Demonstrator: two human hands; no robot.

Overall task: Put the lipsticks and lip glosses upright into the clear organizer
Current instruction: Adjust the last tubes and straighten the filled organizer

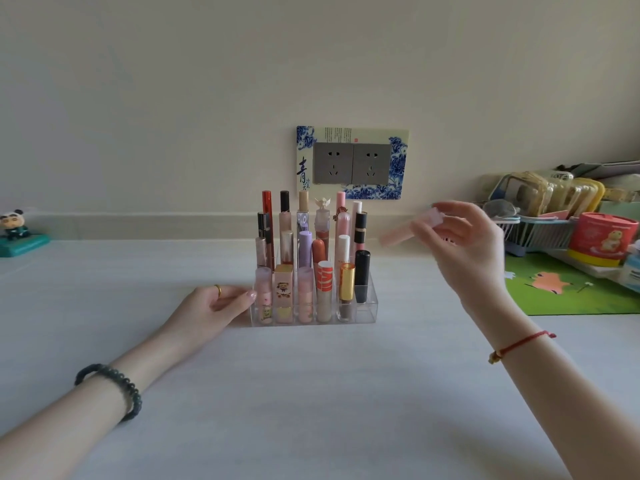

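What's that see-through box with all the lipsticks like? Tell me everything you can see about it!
The clear organizer looks like see-through plastic, a low box split into rows of little slots. It stands flat on the pale table. Lipsticks and glosses stand upright in nearly every slot; the front right corner slot looks empty. The left hand rests its fingers against its left side. The right hand holds a pink tube above, off to its right.

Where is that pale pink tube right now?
In the head view, the pale pink tube is pinched in the right hand, tilted in the air right of the clear organizer.
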